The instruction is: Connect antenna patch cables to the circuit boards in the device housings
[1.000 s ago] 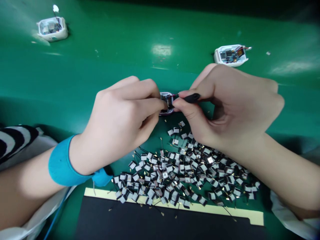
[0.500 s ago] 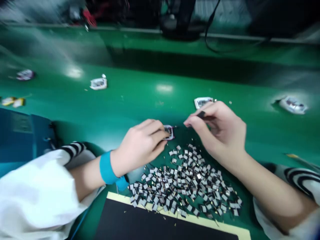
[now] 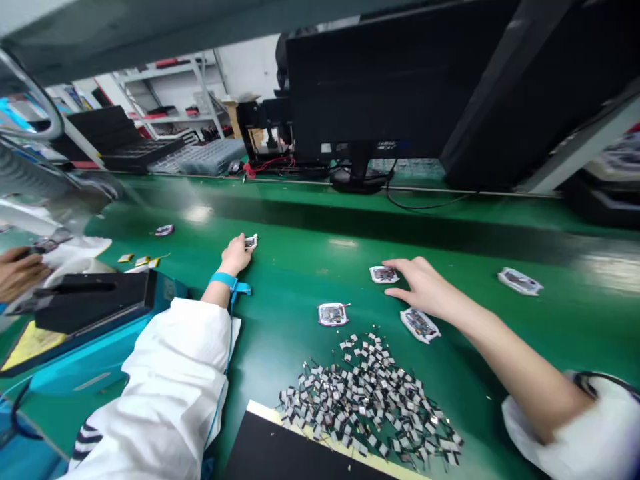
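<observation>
My left hand (image 3: 235, 256), with a blue wrist strap (image 3: 231, 283), reaches to the far left and has its fingers closed on a white-framed device (image 3: 251, 243). My right hand (image 3: 419, 285) has thumb and fingers spread beside another white-framed circuit device (image 3: 384, 274), its fingertips at the right edge. Just below that hand lies a third device (image 3: 421, 325), tilted. A device with pinkish edges (image 3: 333, 314) rests at the centre. Nearer to me spreads a pile of small grey parts with black leads (image 3: 370, 393).
Another device (image 3: 520, 281) lies at the right, one (image 3: 165, 230) at the far left, near yellow pieces (image 3: 143, 261). A blue bin (image 3: 95, 357) stands left; a co-worker's hand (image 3: 21, 273) is beyond it. A monitor (image 3: 380, 93) stands behind.
The view has lifted. My left hand has left the central device and moved to the one farther left. My right hand has opened; the dark piece it held is gone from its fingers.
</observation>
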Demonstrator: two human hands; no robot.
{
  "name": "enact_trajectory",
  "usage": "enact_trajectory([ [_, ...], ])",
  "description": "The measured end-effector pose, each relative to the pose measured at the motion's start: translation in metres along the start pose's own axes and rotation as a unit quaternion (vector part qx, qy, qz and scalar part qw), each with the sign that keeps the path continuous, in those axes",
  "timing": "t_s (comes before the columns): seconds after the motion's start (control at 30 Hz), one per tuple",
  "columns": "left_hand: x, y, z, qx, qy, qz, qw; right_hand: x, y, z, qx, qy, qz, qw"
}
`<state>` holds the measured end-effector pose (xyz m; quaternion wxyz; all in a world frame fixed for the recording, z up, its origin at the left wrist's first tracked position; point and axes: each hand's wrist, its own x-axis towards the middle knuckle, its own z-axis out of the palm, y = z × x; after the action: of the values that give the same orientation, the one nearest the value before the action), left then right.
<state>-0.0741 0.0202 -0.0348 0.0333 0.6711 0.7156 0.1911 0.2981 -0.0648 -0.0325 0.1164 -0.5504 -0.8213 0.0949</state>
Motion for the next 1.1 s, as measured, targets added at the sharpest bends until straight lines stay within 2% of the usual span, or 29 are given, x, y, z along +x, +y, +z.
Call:
enact_trajectory([
  [0.1, 0.000, 0.004, 0.002, -0.019, 0.013, 0.016, 1.000, 0.007, 0.004, 0.005, 0.019, 0.005, -0.001, 1.000],
  [0.2, -0.019, 0.040, 0.002, -0.058, -0.002, 0.089, 0.994, 0.007, 0.002, 0.002, 0.020, 0.015, 0.005, 1.000],
  [0.27, -0.039, 0.075, 0.005, -0.093, -0.047, 0.174, 0.979, 0.000, 0.002, -0.005, 0.020, 0.020, 0.011, 1.000],
  [0.37, -0.067, 0.123, 0.015, -0.129, -0.142, 0.301, 0.934, -0.021, 0.009, -0.016, 0.026, 0.013, 0.017, 0.999],
  [0.43, -0.081, 0.144, 0.023, -0.141, -0.189, 0.350, 0.907, -0.040, 0.017, -0.021, 0.028, -0.004, 0.027, 0.999],
  [0.5, -0.087, 0.155, 0.029, -0.150, -0.219, 0.374, 0.889, -0.058, 0.026, -0.023, 0.027, -0.022, 0.046, 0.998],
  [0.63, -0.089, 0.156, 0.030, -0.176, -0.271, 0.400, 0.857, -0.084, 0.039, -0.028, 0.038, -0.068, 0.061, 0.995],
  [0.73, -0.088, 0.144, 0.017, -0.213, -0.306, 0.404, 0.835, -0.091, 0.038, -0.039, 0.022, -0.061, 0.045, 0.997],
  [0.83, -0.089, 0.126, -0.003, -0.241, -0.332, 0.418, 0.811, -0.083, 0.016, -0.052, -0.004, 0.002, 0.048, 0.999],
  [0.93, -0.095, 0.111, -0.015, -0.196, -0.365, 0.457, 0.787, -0.063, -0.025, -0.053, 0.026, 0.029, 0.041, 0.998],
  [1.0, -0.103, 0.105, -0.014, -0.153, -0.340, 0.455, 0.809, -0.046, -0.053, -0.041, 0.038, 0.005, -0.011, 0.999],
  [1.1, -0.117, 0.097, -0.006, -0.094, -0.236, 0.400, 0.881, -0.028, -0.072, -0.016, 0.008, -0.036, -0.091, 0.995],
])
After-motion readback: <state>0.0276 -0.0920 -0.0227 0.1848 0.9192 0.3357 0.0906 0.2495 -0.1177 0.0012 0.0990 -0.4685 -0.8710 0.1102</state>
